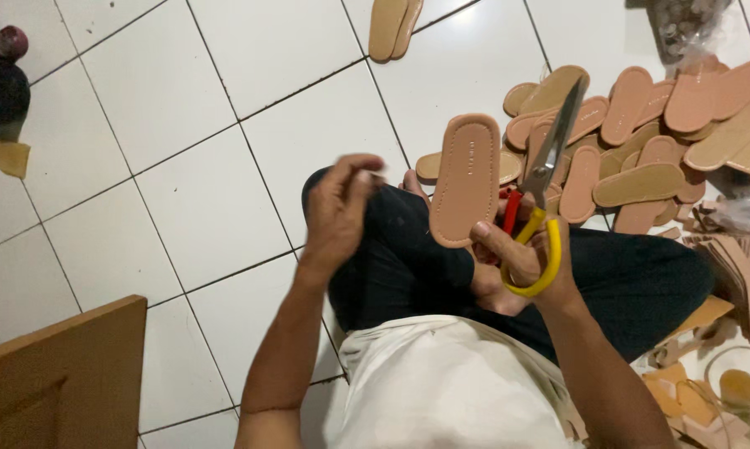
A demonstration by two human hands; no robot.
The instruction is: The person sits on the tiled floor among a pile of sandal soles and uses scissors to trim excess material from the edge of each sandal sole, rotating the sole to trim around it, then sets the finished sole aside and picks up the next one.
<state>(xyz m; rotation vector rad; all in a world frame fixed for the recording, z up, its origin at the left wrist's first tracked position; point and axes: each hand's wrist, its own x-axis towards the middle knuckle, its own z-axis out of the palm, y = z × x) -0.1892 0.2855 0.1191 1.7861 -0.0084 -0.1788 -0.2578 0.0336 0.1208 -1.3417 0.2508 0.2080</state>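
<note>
Right hand (520, 258) is gripping yellow-handled scissors (549, 179), blades pointing to 1 o'clock. Sole (466, 179) is standing upright just beside that hand; whether held, cannot tell. Left hand (337, 212) is hovering at 9 o'clock, fingers pinched together. Sole pile (641, 141) is lying on floor (208, 125) at 2 o'clock.

Tan oval insole (466, 179) upright over lap; yellow-and-red-handled scissors (544, 187) beside it, blades pointing up.
</note>
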